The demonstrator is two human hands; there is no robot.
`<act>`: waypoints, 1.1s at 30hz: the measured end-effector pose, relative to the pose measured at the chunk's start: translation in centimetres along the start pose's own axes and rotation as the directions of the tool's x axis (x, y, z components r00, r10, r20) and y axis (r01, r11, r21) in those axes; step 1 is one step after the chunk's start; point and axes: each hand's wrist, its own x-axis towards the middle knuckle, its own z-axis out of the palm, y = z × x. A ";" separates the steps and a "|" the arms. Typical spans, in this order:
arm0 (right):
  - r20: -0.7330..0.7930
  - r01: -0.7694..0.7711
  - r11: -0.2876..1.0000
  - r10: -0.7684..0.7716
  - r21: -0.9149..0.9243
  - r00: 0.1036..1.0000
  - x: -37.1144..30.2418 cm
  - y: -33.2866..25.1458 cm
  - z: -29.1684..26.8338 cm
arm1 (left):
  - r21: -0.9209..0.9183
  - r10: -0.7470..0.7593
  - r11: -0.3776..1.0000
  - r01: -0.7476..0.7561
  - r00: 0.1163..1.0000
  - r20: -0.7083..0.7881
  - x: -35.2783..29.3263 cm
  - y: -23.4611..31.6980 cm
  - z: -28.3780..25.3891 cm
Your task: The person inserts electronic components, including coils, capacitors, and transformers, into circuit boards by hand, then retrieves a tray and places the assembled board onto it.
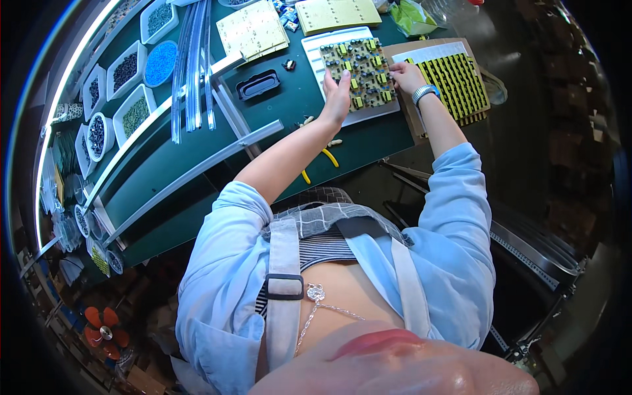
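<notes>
A panel of small circuit boards [368, 78], fitted with yellow block components and dark round ones, lies on a white tray [315, 54]. My left hand [336, 100] touches its left edge, thumb and fingers apart, with the thumb over the board. At the right edge, my right hand [408, 77] has its fingers bent and drawn together on the board; what they pinch, if anything, is hidden. Right beside that hand, rows of yellow-and-black components [451, 85] cover a white sheet on cardboard [409, 122].
Bare yellowish panels [251, 29] lie beyond the tray. A black dish [258, 85] and yellow-handled pliers [330, 157] sit to its left. Metal rails [197, 178] cross the green table. White bins of small parts [135, 112] line the far left, with clear tubes [193, 72] alongside.
</notes>
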 end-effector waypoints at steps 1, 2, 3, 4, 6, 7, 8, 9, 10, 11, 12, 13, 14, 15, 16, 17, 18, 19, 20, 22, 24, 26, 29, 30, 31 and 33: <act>0.000 0.001 1.000 -0.001 -0.012 1.000 0.2 0.3 -0.1 | -0.007 -0.004 1.000 0.005 1.000 0.003 0.1 0.1 0.2; -0.001 0.003 1.000 -0.003 -0.024 1.000 0.4 0.5 -0.2 | -0.014 -0.009 1.000 0.009 1.000 0.007 0.2 0.1 0.5; -0.002 0.004 0.999 -0.004 -0.036 1.000 0.4 0.8 -0.4 | -0.015 -0.009 1.000 0.010 1.000 0.013 0.3 0.2 0.6; 0.000 0.007 0.999 -0.007 -0.035 1.000 0.0 -0.1 -0.4 | -0.013 -0.012 1.000 0.012 1.000 0.000 0.7 0.0 0.4; 0.020 -0.039 0.999 0.039 -0.015 0.999 -1.2 -2.2 -0.3 | -0.010 -0.017 1.000 0.017 1.000 -0.022 1.2 -0.2 0.1; 0.031 -0.062 0.998 0.062 -0.006 0.998 -1.5 -2.8 -0.4 | -0.011 -0.016 1.000 0.015 1.000 -0.025 1.4 -0.3 0.0; 0.033 -0.059 0.998 0.059 -0.008 0.998 -1.2 -2.8 -0.3 | -0.002 -0.018 1.000 0.018 0.999 -0.038 1.6 -0.4 -0.1; 0.024 -0.069 0.998 0.068 0.015 0.997 -0.9 -2.1 -0.3 | 0.008 -0.022 1.000 0.022 0.999 -0.041 1.7 -0.4 0.1; 0.017 -0.078 0.996 0.077 0.039 0.997 -0.6 -1.6 -0.2 | 0.019 -0.025 0.999 0.026 0.999 -0.044 1.7 -0.4 0.3; 0.013 -0.083 0.995 0.082 0.061 0.997 -0.4 -1.4 -0.1 | 0.018 -0.024 1.000 0.025 0.999 -0.042 1.8 -0.3 0.4; 0.011 -0.083 0.995 0.082 0.060 0.997 -0.3 -1.1 0.0 | 0.024 -0.030 0.999 0.031 0.998 -0.061 1.8 -0.3 0.5; 0.015 -0.089 0.995 0.088 0.055 0.996 -0.1 -0.8 0.2 | 0.031 -0.035 0.999 0.038 0.996 -0.079 1.9 -0.2 0.6; 0.023 -0.093 0.994 0.092 0.050 0.996 -0.1 -1.1 0.3 | 0.037 -0.040 0.998 0.044 0.994 -0.101 1.8 0.1 0.6; 0.029 -0.097 0.994 0.096 0.045 0.995 -0.1 -1.4 0.4 | 0.036 -0.038 0.998 0.042 0.994 -0.101 1.8 0.4 0.5; 0.028 -0.096 0.994 0.095 0.044 0.995 -0.2 -1.7 0.3 | 0.075 -0.052 0.995 0.061 0.992 -0.111 1.7 0.7 0.5; 0.020 -0.104 0.994 0.103 0.041 0.994 -0.4 -1.8 0.3 | 0.113 -0.066 0.990 0.080 0.991 -0.120 1.6 0.9 0.4; 0.012 -0.112 0.993 0.112 0.038 0.994 -0.6 -1.9 0.3 | 0.152 -0.080 0.983 0.100 0.988 -0.129 1.6 1.2 0.4; 0.005 -0.118 0.992 0.118 0.033 0.993 -0.9 -2.2 0.3 | 0.150 -0.079 0.984 0.098 0.988 -0.129 1.7 1.1 0.4; 0.004 -0.117 0.993 0.117 0.031 0.993 -1.0 -2.4 0.3 | 0.174 -0.065 0.981 0.088 0.989 -0.131 1.7 1.0 0.4; 0.002 -0.125 0.992 0.125 -0.004 0.992 -1.3 -2.8 0.2 | 0.222 -0.038 0.973 0.067 0.990 -0.134 1.8 0.7 0.3; 0.001 -0.130 0.991 0.130 -0.022 0.992 -1.3 -2.9 0.3 | 0.229 -0.030 0.971 0.060 0.991 -0.133 2.0 0.5 0.4; -0.025 -0.140 0.988 0.139 -0.069 0.990 -1.3 -3.0 0.3 | 0.248 -0.014 0.968 0.047 0.991 -0.132 2.0 0.4 0.5; -0.071 -0.118 0.978 0.107 -0.171 0.992 -0.8 -2.7 0.6 | 0.243 -0.021 0.969 0.048 0.994 -0.110 1.9 0.4 0.5; -0.102 -0.093 0.964 0.070 -0.250 0.992 -0.6 -2.6 0.7 | 0.241 -0.025 0.969 0.048 0.995 -0.098 1.8 0.5 0.5; -0.130 -0.072 0.942 0.031 -0.327 0.991 -0.5 -2.4 0.8 | 0.242 -0.026 0.969 0.048 0.995 -0.094 1.6 0.6 0.5; -0.166 -0.073 0.928 0.013 -0.365 0.986 -0.5 -1.8 0.8 | 0.171 -0.034 0.984 0.043 0.998 -0.057 1.4 0.7 0.4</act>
